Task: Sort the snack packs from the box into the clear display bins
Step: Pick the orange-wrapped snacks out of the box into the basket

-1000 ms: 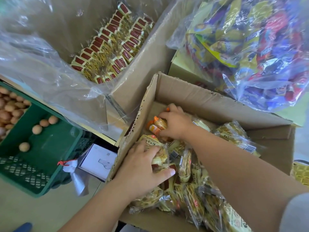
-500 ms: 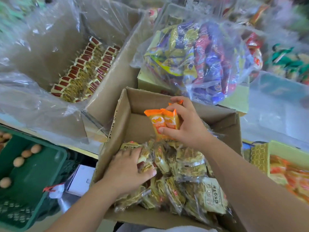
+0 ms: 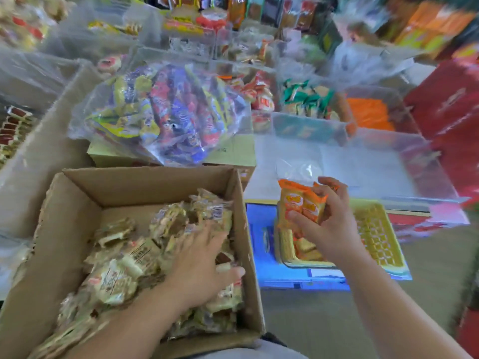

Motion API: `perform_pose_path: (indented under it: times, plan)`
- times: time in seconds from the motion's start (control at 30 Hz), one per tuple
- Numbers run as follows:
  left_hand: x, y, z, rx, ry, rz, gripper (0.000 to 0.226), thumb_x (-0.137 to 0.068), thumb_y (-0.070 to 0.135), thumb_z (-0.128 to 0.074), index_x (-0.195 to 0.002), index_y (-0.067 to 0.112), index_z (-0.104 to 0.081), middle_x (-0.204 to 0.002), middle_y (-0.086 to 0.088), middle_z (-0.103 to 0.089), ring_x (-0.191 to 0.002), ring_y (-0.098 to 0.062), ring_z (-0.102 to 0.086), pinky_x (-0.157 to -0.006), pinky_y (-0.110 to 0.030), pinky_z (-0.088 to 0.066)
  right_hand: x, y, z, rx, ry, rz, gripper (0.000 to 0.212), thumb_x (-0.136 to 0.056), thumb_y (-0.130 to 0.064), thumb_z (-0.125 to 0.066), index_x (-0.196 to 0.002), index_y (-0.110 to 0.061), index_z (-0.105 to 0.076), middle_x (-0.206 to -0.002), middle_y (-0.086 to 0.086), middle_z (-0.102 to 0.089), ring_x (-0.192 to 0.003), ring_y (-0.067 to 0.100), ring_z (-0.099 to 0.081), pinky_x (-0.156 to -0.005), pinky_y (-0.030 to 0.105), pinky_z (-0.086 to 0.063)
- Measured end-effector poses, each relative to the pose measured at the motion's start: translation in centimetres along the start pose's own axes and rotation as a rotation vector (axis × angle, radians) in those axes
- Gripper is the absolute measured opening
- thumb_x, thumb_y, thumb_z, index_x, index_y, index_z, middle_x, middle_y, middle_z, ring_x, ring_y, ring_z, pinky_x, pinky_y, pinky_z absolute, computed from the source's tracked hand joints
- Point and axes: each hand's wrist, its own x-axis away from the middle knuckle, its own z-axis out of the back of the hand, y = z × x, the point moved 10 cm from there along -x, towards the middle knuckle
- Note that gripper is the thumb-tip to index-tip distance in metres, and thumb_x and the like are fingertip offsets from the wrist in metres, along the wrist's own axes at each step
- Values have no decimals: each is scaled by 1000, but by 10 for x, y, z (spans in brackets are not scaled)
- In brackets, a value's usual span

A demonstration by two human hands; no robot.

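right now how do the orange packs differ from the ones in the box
The orange packs are orange; the box packs are pale yellowish. The orange packs are gripped in the right hand outside the box; the box packs lie heaped inside under the left hand. Both are wrapped snacks.

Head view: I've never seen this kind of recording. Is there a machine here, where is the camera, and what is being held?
There is no machine. A person works with two bare hands, and the single wide-angle camera sits on their head, looking forward and down, so both arms come in from the bottom edge. The left hand lies spread on pale wrapped snack packs inside an open cardboard box. The right hand grips orange packs outside the box, to its right, in front of a clear bin. Behind the box sits a clear bag of mixed colourful packs. Further back stand more clear bins holding snacks, too blurred to read.
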Motion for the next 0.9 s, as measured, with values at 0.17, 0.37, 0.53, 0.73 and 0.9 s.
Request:
perform_pose_path:
  times: [0.17,0.37,0.53,0.73,0.9]
  plan:
    - [-4,12,-20,-187,-25,98,92,-76,96,-30,-153,47,-36,-171,5,18,-158,-33,7,-125,-59,-4,1,114,57,265,6,-161,51,-66,-46,-89,-108,-37,-63,-133,-14,-36,-129,21,-44,-109,39,-40]
    - [13,0,-22,-211,10,212,97,-67,100,-27,-151,54,-34,-172,7,8,-158,-29,4,-126,-58,-2,4,222,63,492,-200,-382,66,-71,-54,-82,-126,-24,-60,-150,3,-30,-135,35,-38,-109,48,-40]
    - [26,6,-23,-208,72,318,111,-55,106,-14,-151,55,-31,-171,10,10,-158,-30,4,-124,-60,-1,16,257,46,665,-424,-560,92,-80,-59,-70,-156,-36,-23,-167,8,-3,-147,42,-24,-114,60,-31]
    - [38,-4,-30,-221,20,394,118,-48,101,-41,-154,56,-16,-168,9,23,-158,-32,8,-121,-62,-2,-9,151,21,459,-231,-231,67,-83,-50,-72,-142,-29,-49,-153,8,-36,-140,35,-31,-111,56,-35]
    - [40,-14,-21,-244,72,412,105,-61,80,-65,-152,55,-19,-171,7,14,-158,-33,-1,-121,-66,-10,11,49,-40,184,-384,17,55,-86,-43,-73,-136,-29,-56,-146,-5,-43,-136,16,-35,-113,32,-29]
